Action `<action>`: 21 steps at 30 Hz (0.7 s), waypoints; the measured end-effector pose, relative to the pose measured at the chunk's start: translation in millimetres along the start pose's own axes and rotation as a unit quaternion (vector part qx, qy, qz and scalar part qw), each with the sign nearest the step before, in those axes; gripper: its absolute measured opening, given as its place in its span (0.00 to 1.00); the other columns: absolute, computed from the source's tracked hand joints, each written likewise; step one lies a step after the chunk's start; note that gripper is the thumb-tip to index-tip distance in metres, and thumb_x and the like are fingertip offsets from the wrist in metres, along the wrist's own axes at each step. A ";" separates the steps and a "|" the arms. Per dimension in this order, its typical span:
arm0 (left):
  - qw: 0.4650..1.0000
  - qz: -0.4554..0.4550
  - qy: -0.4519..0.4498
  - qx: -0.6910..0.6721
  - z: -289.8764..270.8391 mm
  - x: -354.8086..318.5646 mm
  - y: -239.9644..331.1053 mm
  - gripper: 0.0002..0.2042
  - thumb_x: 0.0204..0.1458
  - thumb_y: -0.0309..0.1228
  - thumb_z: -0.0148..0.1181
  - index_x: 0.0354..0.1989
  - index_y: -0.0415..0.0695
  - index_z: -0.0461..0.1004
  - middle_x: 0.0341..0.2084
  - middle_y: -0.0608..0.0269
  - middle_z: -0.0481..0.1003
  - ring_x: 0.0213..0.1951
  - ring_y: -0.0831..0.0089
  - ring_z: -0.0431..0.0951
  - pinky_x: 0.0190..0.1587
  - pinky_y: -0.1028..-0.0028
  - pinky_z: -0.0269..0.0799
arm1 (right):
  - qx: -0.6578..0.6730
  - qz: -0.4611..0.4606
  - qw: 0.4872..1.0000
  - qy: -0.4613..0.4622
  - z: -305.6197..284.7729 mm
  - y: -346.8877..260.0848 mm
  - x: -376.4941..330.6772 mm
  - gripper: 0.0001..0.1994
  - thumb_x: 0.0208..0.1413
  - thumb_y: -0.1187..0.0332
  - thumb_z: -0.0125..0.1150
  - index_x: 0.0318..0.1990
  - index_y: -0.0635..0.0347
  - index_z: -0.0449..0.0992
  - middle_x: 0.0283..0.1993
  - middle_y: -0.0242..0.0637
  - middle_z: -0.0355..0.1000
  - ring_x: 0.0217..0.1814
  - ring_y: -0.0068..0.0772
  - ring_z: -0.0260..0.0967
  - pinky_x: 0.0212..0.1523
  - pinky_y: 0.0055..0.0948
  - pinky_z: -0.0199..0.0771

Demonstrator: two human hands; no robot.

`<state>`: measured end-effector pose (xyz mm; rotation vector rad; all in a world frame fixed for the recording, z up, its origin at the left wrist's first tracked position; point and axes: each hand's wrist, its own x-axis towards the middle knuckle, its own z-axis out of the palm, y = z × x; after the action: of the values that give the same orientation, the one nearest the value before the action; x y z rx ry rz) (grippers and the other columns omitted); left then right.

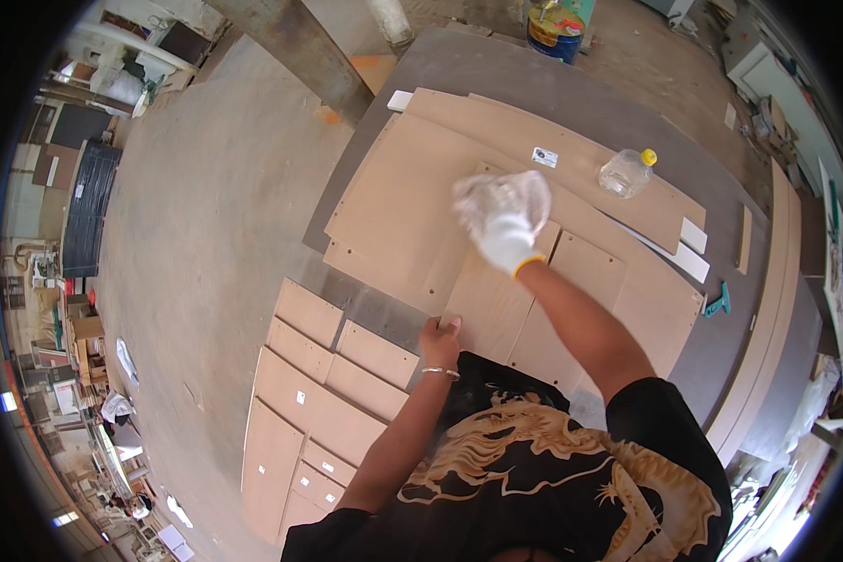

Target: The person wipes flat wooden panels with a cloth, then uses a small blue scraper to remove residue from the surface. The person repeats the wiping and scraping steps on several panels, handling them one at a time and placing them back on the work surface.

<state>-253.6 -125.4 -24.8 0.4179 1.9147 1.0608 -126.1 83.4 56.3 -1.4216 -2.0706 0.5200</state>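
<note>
My right hand (pixel 508 239) wears a white knitted glove with a yellow cuff. It presses a whitish rag (pixel 525 192), blurred by motion, onto a light-brown drilled panel (pixel 496 295). My left hand (pixel 440 342) is bare, with a bracelet at the wrist. It is closed at the panel's near left corner, thumb toward the top face, the other fingers partly hidden. Under and around this panel lie larger brown boards (pixel 393 201). Beyond the right hand, a clear plastic bottle (pixel 625 175) with a yellow cap lies on the boards.
The boards lie on a dark grey tabletop (pixel 571 84). More stacked panels (pixel 300 389) with small labels are at my left. A green-handled scraper (pixel 718 300) and long strips (pixel 763 328) are on the right. A metal post (pixel 300 51) and a blue bucket (pixel 554 36) stand beyond.
</note>
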 end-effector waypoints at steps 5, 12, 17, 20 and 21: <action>0.998 -0.046 -0.010 -0.047 0.0 -4.6 12.1 0.16 0.58 0.34 0.70 0.49 0.35 0.78 0.35 0.59 0.79 0.31 0.70 0.78 0.23 0.64 0.79 | -0.043 -0.149 0.966 -0.206 9.4 17.5 -80.5 0.21 0.66 0.54 0.57 0.65 0.43 0.72 0.56 0.41 0.76 0.68 0.46 0.67 0.69 0.50 0.65; 0.987 -0.124 -0.075 -0.065 -3.3 4.1 18.2 0.18 0.65 0.38 0.63 0.55 0.37 0.74 0.41 0.59 0.79 0.39 0.66 0.81 0.36 0.62 0.82 | -0.062 0.087 0.992 0.065 12.9 36.3 -59.9 0.19 0.65 0.58 0.58 0.62 0.48 0.75 0.57 0.40 0.77 0.63 0.52 0.72 0.68 0.54 0.66; 0.970 -0.147 -0.107 -0.164 -13.9 9.9 20.9 0.18 0.71 0.38 0.53 0.60 0.37 0.72 0.47 0.55 0.79 0.49 0.57 0.82 0.45 0.55 0.85 | 0.040 -0.160 0.983 -0.074 -12.2 -34.8 -212.2 0.21 0.59 0.58 0.63 0.59 0.52 0.79 0.66 0.37 0.67 0.78 0.50 0.54 0.79 0.58 0.46; 0.965 -0.162 -0.169 -0.121 -28.1 13.3 22.2 0.20 0.73 0.39 0.49 0.64 0.37 0.70 0.53 0.51 0.78 0.52 0.52 0.82 0.51 0.52 0.84 | -0.015 -0.103 0.982 -0.159 -28.1 2.8 -199.6 0.19 0.60 0.57 0.63 0.56 0.53 0.81 0.67 0.36 0.69 0.78 0.47 0.55 0.78 0.55 0.46; 0.954 -0.169 -0.208 -0.135 -31.9 16.7 22.7 0.24 0.73 0.42 0.48 0.68 0.36 0.67 0.58 0.47 0.76 0.53 0.48 0.81 0.55 0.50 0.82 | -0.040 -0.081 0.989 -0.115 -26.9 13.4 -179.0 0.19 0.61 0.57 0.62 0.57 0.53 0.81 0.67 0.37 0.69 0.78 0.47 0.55 0.77 0.55 0.49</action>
<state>-291.8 -118.0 -7.6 0.1342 1.3824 0.9049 -50.2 -78.8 27.0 -1.2720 -2.3913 0.5626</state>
